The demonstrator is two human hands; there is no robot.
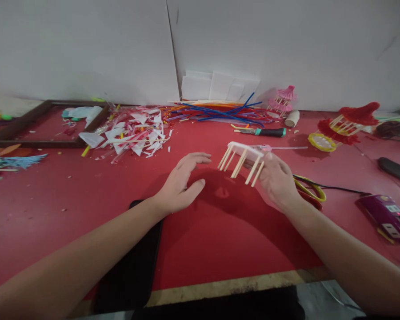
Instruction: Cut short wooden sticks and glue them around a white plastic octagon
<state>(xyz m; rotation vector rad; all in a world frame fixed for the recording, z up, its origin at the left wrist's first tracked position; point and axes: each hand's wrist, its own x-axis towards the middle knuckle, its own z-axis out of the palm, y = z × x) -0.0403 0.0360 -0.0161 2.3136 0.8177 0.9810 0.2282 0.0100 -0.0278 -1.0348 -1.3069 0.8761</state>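
My right hand (276, 178) grips the right end of a small white board (246, 149) with several pale sticks hanging down from it. The piece is held above the red table (200, 240), slightly tilted. To its left, my left hand (186, 181) is apart from it, thumb and fingers spread with nothing between them. My left wrist passes over a black flat object (130, 275) at the table's front edge.
Behind lie a scrap pile (140, 133), coloured stems (220, 111) and a teal-and-black cutter (270, 132). At right are a red-and-yellow model (348, 124), scissors with yellow handles (311, 189) and a purple power strip (385, 215). A brown frame (50, 144) lies left.
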